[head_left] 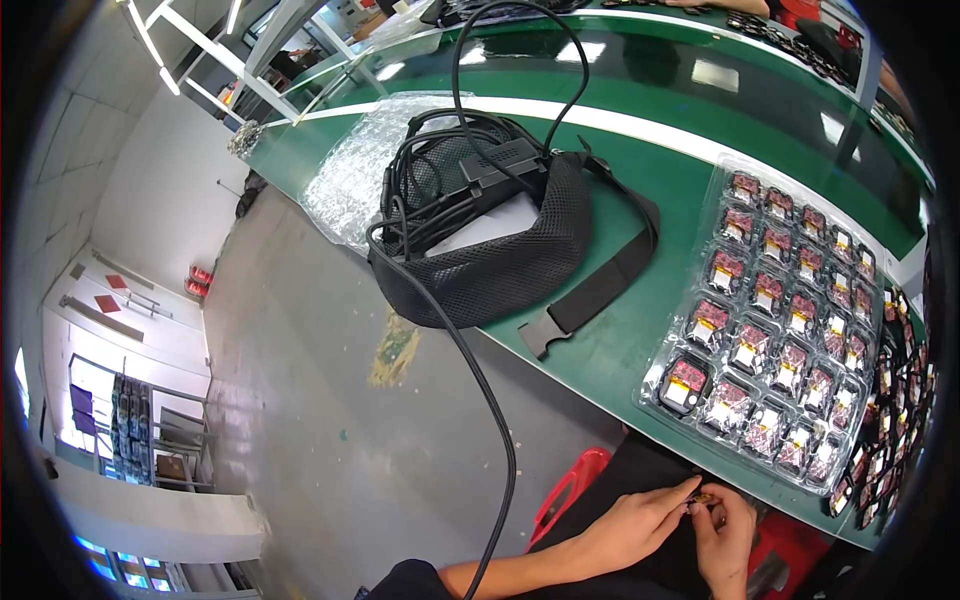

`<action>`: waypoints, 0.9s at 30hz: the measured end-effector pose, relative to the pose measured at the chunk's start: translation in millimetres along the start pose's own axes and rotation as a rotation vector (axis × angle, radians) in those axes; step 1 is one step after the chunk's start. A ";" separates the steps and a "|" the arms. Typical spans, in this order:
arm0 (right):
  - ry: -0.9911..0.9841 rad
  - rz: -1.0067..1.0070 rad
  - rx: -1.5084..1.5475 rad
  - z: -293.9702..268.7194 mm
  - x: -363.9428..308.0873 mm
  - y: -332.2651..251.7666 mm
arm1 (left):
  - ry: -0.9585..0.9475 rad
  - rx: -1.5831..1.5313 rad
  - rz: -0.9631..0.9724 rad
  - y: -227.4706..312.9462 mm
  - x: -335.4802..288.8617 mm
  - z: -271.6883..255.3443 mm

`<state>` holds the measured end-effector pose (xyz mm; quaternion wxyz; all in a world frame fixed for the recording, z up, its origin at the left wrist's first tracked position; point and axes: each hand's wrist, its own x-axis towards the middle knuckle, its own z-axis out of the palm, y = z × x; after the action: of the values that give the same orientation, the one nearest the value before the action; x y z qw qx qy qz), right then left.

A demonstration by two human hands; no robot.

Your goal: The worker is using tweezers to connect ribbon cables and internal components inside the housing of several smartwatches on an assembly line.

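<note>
Low at the table's near edge, my left hand and my right hand meet over my lap. Their fingertips pinch together on a small dark piece, mostly covered by the fingers and too small to name. Closest to them on the table lies a clear plastic tray with rows of small black-framed square units, which have reddish faces and yellow-and-white patches. Right of the tray, a heap of similar loose units spreads along the table.
A black mesh bag full of cables and a black box sits on the green table, its buckled strap trailing right. One black cable hangs over the edge towards me. Bubble wrap lies behind the bag; a red stool stands below.
</note>
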<state>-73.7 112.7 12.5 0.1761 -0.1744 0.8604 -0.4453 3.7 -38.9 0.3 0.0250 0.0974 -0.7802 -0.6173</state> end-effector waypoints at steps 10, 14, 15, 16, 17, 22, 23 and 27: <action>0.099 -0.178 -0.467 -23.1 0.1 49.9 | -0.076 -0.418 -0.258 14.6 8.9 -21.5; 0.064 -0.047 -0.645 -31.7 -4.5 99.7 | -0.145 -0.428 -0.311 13.4 9.5 -28.8; 0.085 -0.043 -0.647 -34.3 -7.0 104.5 | -0.143 -0.431 -0.312 14.2 8.2 -28.4; 0.110 -0.032 -0.649 -36.8 -8.6 107.0 | -0.157 -0.428 -0.322 14.6 8.9 -28.0; 0.114 -0.022 -0.652 -36.5 -7.6 96.8 | -0.175 -0.425 -0.331 15.1 9.3 -28.2; -0.248 0.306 0.555 -27.1 2.6 10.9 | -0.102 -0.270 -0.205 14.3 6.5 -25.0; -0.281 0.273 0.652 -17.9 2.5 5.9 | -0.076 -0.229 -0.167 19.4 6.5 -25.6; -0.314 0.192 0.779 -4.6 5.0 6.4 | -0.060 -0.159 -0.158 23.8 9.3 -25.9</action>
<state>-81.1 117.1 8.9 0.3983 -0.0795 0.6031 -0.6865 -4.1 -60.2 28.7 -0.0397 0.1379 -0.7192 -0.6798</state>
